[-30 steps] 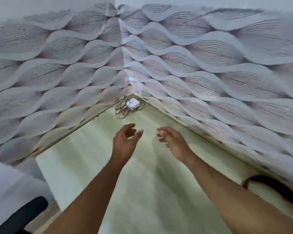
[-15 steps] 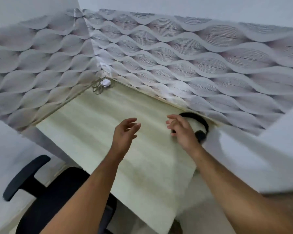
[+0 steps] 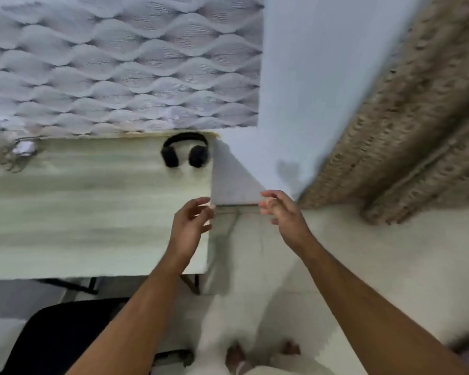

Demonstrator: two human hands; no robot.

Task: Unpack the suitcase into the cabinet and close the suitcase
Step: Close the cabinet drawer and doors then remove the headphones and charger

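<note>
View swung right since 0.5 s; both my hands, left hand (image 3: 191, 226) and right hand (image 3: 282, 215), loose, hold nothing. Headphones (image 3: 185, 152) on surface (image 3: 79, 217) ahead-left, nearer left hand. Suitcase, cabinet unseen.

Soft, even, cool light fills the room with no glare, and a faint shadow falls on the pale wall (image 3: 287, 169) at far right. Motion blur smears the whole frame, worst on the textured curtain (image 3: 406, 125) at right. Wide-angle distortion bends the edges.

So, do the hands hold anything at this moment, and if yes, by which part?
Nothing is held. The left hand and the right hand are both in the air with loosely curled, empty fingers. The headphones lie untouched on the desk.
</note>
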